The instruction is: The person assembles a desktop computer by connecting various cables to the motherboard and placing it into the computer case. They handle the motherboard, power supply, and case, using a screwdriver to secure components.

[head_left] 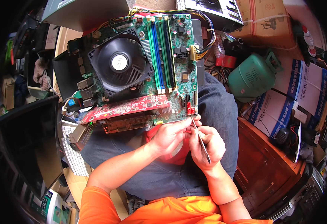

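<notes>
Here, the right hand curls its fingers around a slim dark metal tool, tip near red plastic sockets on a green rectangular motherboard; the left hand, fingers nearly pinched, apparently steadies that corner, its hold partly hidden.

Matt black plastic was seen on the fan, and the circuit board was coated in faintly glossy green. A metallic sheen was shown by the slim tool. The trousers were made of denim-like cloth, the shirt of bright, soft-looking cloth. Glossy reddish wood was seen on the cabinet, smooth green paint on the tank, and matt brown cardboard on the box.
</notes>
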